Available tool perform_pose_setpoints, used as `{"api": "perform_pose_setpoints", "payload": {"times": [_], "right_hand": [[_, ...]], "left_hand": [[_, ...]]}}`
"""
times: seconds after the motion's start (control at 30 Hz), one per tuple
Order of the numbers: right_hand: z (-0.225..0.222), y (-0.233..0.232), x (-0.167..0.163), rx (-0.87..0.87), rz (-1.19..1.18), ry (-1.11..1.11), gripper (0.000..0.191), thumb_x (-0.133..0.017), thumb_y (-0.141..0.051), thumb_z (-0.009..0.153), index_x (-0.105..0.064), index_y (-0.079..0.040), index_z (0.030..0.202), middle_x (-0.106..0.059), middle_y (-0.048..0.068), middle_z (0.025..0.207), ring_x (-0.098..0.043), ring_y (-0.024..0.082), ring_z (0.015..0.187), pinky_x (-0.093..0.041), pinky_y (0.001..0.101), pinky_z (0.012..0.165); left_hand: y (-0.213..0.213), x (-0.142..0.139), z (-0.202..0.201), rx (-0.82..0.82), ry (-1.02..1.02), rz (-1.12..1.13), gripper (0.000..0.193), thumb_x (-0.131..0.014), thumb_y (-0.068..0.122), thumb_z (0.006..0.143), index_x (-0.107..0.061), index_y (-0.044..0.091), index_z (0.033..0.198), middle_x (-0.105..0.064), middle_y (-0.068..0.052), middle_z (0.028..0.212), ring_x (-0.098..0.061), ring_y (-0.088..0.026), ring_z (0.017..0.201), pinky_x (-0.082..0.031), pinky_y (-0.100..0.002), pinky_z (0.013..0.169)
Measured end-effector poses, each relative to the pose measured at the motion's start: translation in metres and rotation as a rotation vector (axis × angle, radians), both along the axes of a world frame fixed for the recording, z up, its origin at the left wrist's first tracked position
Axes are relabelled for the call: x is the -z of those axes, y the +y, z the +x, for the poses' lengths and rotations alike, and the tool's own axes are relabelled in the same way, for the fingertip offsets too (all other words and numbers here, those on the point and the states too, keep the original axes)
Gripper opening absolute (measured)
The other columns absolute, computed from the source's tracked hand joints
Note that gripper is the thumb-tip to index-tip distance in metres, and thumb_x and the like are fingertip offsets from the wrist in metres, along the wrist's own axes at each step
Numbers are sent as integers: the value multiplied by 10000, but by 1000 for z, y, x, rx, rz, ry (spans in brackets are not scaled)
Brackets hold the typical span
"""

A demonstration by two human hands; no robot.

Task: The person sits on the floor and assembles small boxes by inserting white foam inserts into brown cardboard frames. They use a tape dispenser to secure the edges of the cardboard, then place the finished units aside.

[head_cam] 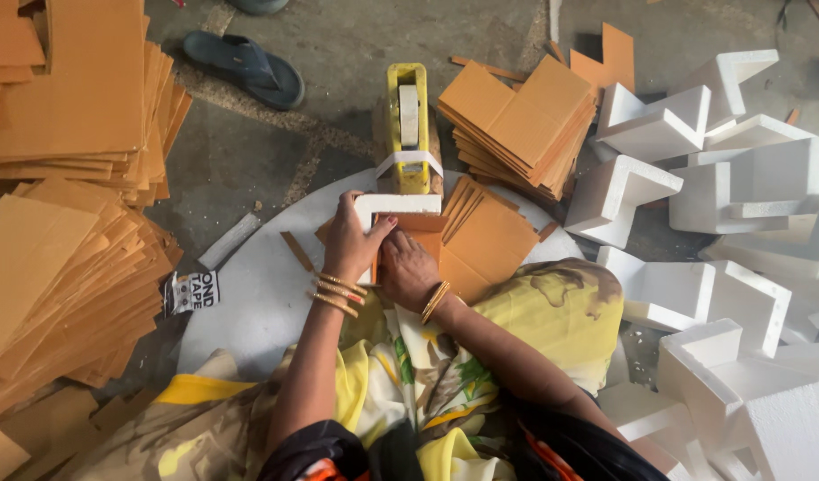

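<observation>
My left hand (pixel 351 239) grips the left end of a white foam piece (pixel 401 204) with brown cardboard (pixel 420 223) wrapped against it, on a round white board (pixel 258 285). My right hand (pixel 408 267) presses the cardboard flat just below the foam. Both wrists wear bangles. A yellow tape dispenser (pixel 408 125) stands right behind the foam piece, a strip of white tape hanging off its front.
Cardboard sheet stacks (pixel 71 223) fill the left side. More cut cardboard (pixel 516 120) lies behind right, and some by my right hand (pixel 491 240). White foam corner blocks (pixel 721 223) are piled at right. A sandal (pixel 245 67) and a tape wrapper (pixel 192 290) lie on the concrete floor.
</observation>
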State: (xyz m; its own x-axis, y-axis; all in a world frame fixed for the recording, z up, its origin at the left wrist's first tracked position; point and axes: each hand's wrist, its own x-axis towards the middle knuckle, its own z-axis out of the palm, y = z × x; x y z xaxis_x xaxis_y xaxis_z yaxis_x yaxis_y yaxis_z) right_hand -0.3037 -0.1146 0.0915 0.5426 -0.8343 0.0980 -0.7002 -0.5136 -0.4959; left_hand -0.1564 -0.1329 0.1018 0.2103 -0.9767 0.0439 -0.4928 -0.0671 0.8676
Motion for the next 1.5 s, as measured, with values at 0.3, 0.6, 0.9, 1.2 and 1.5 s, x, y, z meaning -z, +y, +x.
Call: {"api": "perform_pose_setpoints", "payload": {"times": [0.3, 0.6, 0.9, 1.2, 1.5], "right_hand": [[-62, 2, -37, 221, 117, -557, 251, -642, -128, 983, -664, -65, 1224, -705, 104, 1071, -742, 274, 863, -587, 387, 785], [-52, -42, -20, 101, 94, -695, 903, -731, -221, 1011, -120, -52, 1654, -315, 237, 1680, -348, 371, 1549, -283, 479, 1290], [-43, -39, 1, 45, 168, -774, 1104, -795, -238, 939, 14, -86, 1674, -206, 248, 1723, -238, 368, 1608, -193, 489, 1326], [-61, -50, 13, -54, 273, -753, 909, -722, -224, 994, -135, -59, 1668, -258, 214, 1705, -252, 338, 1594, -198, 476, 1307], [-66, -136, -17, 291, 489, -799, 414, -581, -353, 1059, -700, -4, 1247, -697, 64, 986, -603, 141, 850, -503, 303, 777]], "left_hand": [[5, 11, 1, -30, -39, -34, 647, -833, 317, 861, -460, 26, 1301, -681, -222, 1175, -672, -412, 1072, -535, -462, 866], [9, 2, 0, -11, -26, -54, 623, -829, 309, 862, -469, 35, 1290, -659, -216, 1221, -655, -409, 1110, -527, -466, 890], [10, 5, 2, 34, 53, -121, 614, -837, 254, 854, -466, 33, 1290, -650, -213, 1209, -665, -392, 1112, -535, -451, 899], [8, 11, -1, 0, 56, -109, 593, -823, 238, 871, -464, 35, 1297, -660, -219, 1198, -667, -397, 1103, -525, -456, 913], [9, 2, -3, -20, 64, -43, 589, -820, 248, 863, -473, 40, 1291, -676, -206, 1188, -680, -382, 1084, -537, -447, 895]]}}
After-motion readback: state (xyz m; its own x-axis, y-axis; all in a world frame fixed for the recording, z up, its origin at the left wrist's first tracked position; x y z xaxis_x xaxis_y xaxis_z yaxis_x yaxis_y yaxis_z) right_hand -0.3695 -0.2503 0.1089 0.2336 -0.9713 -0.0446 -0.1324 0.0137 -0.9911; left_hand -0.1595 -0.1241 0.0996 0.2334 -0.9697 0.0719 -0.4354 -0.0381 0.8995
